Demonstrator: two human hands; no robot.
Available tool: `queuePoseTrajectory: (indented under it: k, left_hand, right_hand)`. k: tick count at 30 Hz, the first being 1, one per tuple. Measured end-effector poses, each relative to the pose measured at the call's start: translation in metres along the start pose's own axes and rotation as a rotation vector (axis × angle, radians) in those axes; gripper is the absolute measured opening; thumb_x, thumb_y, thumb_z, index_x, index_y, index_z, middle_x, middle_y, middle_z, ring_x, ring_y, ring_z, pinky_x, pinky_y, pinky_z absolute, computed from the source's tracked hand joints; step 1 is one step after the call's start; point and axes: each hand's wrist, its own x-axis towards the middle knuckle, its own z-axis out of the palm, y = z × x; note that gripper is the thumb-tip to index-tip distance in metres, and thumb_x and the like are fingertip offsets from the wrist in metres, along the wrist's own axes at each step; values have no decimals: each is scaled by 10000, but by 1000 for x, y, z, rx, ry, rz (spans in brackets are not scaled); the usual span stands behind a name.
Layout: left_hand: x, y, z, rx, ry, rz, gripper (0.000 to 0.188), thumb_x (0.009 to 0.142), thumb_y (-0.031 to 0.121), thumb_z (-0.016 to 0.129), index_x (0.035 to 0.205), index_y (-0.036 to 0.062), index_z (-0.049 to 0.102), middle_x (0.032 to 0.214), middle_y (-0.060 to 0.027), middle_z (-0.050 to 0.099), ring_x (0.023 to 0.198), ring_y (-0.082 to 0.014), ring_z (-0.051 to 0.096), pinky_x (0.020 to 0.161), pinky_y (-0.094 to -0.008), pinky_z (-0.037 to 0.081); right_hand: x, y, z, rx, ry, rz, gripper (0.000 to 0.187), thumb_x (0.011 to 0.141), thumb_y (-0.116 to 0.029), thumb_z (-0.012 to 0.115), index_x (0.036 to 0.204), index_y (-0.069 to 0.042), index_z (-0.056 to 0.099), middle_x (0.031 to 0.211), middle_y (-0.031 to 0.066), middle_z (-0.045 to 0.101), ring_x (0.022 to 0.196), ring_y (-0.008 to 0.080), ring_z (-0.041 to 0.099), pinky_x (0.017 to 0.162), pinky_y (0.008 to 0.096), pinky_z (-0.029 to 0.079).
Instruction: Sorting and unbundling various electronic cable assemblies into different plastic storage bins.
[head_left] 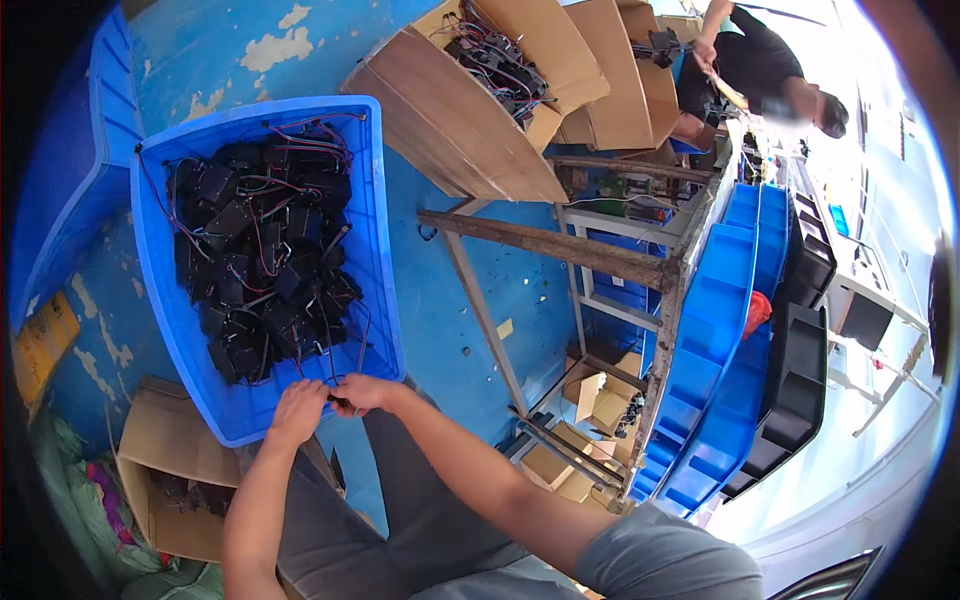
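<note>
A large blue plastic bin [381, 250] holds a heap of black box-shaped parts [265, 245] with thin red, black and pale wires. Over its near rim, my left hand [300, 408] and my right hand [362, 393] meet almost fingertip to fingertip. Both have their fingers closed in a pinch. Thin wires [328, 345] run from the heap up to the fingers of both hands. A small dark piece shows between the fingertips, mostly covered, and I cannot tell its shape.
Beyond the bin stands an open carton [455, 120] of similar wired parts. An open cardboard box [175, 440] sits near left. To the right, a wooden-railed frame [560, 245] stands beside blue trays [710, 300] and black trays [795, 390]. A person in black [755, 65] works at far right.
</note>
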Motion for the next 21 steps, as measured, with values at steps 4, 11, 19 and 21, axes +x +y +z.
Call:
queuePoseTrajectory:
  k: [4,11,19,21]
  left_hand:
    - [0,-4,5,51,-42,40,126,797,129,497,849,69,595,857,-98,596,817,-286,564,748,-371,452]
    - [-3,-10,17,-43,69,47,164,813,136,472,884,65,601,865,-109,597,821,-295,562,756,-377,448]
    - [-7,-1,10,-146,65,-100,161,819,111,469,910,45,585,891,-114,580,836,-294,557,755,-379,452]
    - [-5,3,1,-196,19,-156,165,827,106,464,927,47,582,896,-113,576,840,-298,555,761,-382,451]
  right_hand:
    - [11,3,4,-19,5,6,345,936,-297,427,749,-37,556,665,66,569,516,140,480,463,243,390]
    - [27,15,5,-28,0,-15,439,967,-391,392,715,-51,509,651,69,554,486,147,464,446,265,396]
    - [32,12,14,59,43,-18,392,956,-345,405,696,-60,479,628,73,536,466,150,446,441,268,392]
    - [31,12,14,91,49,-14,363,943,-319,415,696,-61,479,623,73,534,466,149,445,440,269,390]
